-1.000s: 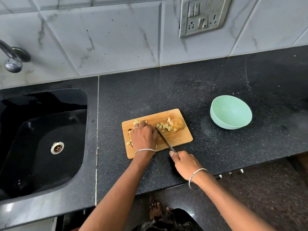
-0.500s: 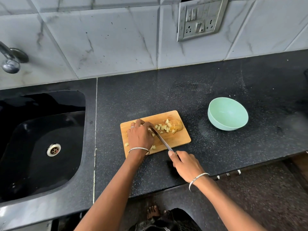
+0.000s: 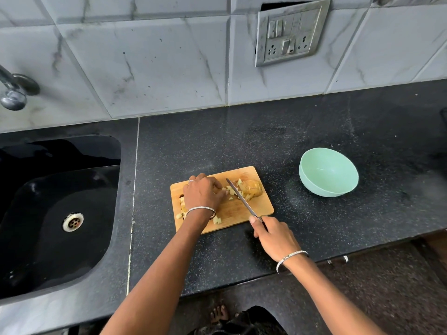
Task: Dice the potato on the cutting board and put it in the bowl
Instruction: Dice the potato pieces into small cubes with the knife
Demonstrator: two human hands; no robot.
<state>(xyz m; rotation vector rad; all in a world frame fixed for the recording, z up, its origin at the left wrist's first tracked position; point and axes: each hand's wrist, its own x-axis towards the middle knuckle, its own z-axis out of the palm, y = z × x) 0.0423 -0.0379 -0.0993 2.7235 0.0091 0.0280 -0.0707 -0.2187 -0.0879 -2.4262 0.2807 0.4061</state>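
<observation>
A wooden cutting board [image 3: 256,206] lies on the black counter. At its far right sits a potato piece [image 3: 254,188] with skin on, and several pale diced cubes [image 3: 217,220] are scattered near it and along the board's left side. My left hand [image 3: 203,193] rests curled over potato pieces on the board's left half. My right hand [image 3: 274,234] grips the handle of a knife [image 3: 239,197], whose blade lies slanted across the board between my left hand and the potato piece. A mint green bowl [image 3: 312,182], with nothing in it, stands to the right of the board.
A black sink [image 3: 31,238] with a metal drain is set into the counter at the left, under a tap [image 3: 13,93]. A switch and socket plate [image 3: 290,32] hangs on the tiled wall. The counter's front edge runs just below my right hand.
My left hand has shifted slightly left and back on the board. The knife blade has moved right, away from my fingers, toward the potato piece.
</observation>
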